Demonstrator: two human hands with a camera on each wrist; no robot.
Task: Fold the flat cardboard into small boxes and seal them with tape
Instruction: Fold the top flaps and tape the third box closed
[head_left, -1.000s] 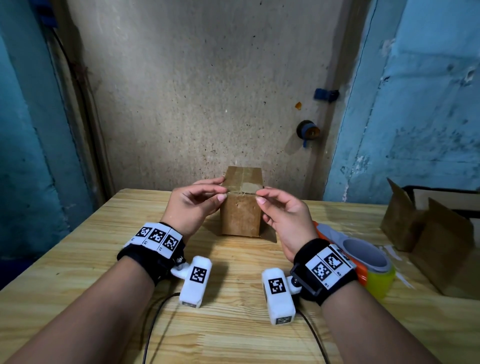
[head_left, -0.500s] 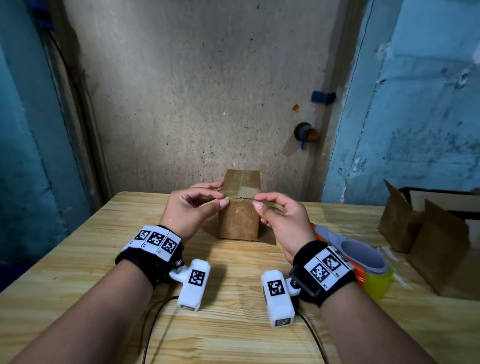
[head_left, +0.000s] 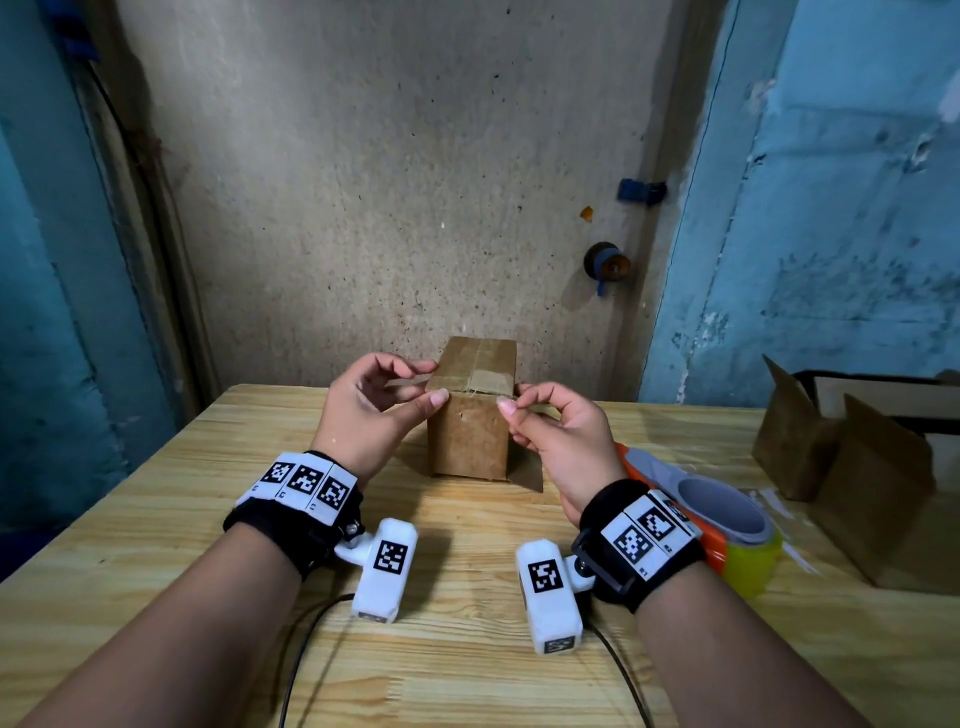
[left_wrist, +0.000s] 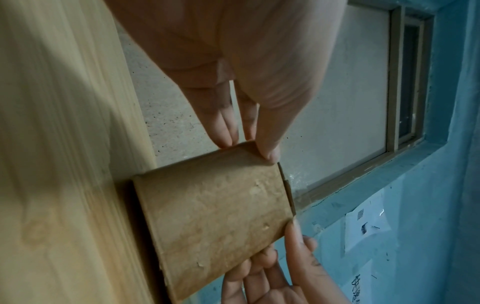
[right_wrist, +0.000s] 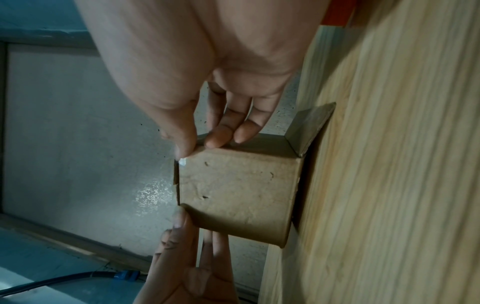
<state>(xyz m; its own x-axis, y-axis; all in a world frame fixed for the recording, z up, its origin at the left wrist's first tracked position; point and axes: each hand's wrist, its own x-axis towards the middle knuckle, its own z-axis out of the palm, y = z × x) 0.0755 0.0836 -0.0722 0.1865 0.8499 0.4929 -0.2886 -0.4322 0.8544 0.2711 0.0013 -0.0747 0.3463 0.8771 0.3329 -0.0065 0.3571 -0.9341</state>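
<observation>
A small brown cardboard box stands upright on the wooden table, with a strip of clear tape across its closed top. My left hand pinches the top front left corner, thumb on the front edge and fingers on the left side. My right hand pinches the top front right corner the same way. The left wrist view shows the box with my left hand at its corner. In the right wrist view my right hand is on the box. A bottom flap sticks out at the box's lower right.
An orange tape dispenser with a yellow-green roll lies just right of my right wrist. Open brown cardboard boxes stand at the table's right edge. A rough wall rises right behind the table.
Both thumbs have slid apart along the box's top front edge, from near the taped middle out to the two corners. The box has stayed in place.
</observation>
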